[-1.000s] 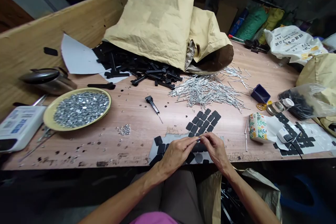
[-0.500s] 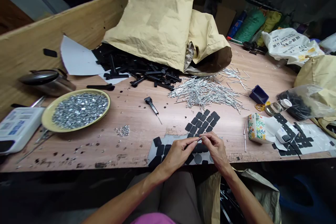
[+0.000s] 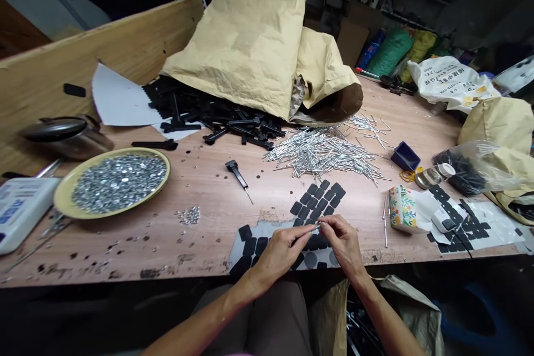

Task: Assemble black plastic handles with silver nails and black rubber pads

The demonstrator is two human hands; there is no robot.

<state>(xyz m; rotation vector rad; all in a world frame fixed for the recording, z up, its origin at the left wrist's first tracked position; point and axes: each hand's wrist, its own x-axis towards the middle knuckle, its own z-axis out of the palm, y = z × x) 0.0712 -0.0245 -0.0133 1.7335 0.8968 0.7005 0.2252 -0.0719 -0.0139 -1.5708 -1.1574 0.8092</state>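
My left hand (image 3: 280, 250) and my right hand (image 3: 341, 242) meet fingertip to fingertip at the table's near edge, pinched together on a thin metal pin (image 3: 317, 225) that barely shows between them. They hover over a grey backing sheet (image 3: 250, 233) carrying black adhesive pads. A cluster of loose black pads (image 3: 319, 199) lies just beyond the fingers. Further back is a heap of silver pins (image 3: 321, 151), and a single black handle with a pin in it (image 3: 236, 169) lies to the left.
A yellow dish of small silver washers (image 3: 114, 179) sits at the left, with a little pile of washers (image 3: 188, 214) near it. Black plastic parts (image 3: 208, 111) spill from a big paper sack (image 3: 254, 33). A floral cup (image 3: 401, 207), a blue tray (image 3: 405, 154) and more pad sheets (image 3: 463, 219) lie at the right.
The view has tilted slightly; my hands stay pinched together at the same spot over the pad sheet, with only small finger movement.
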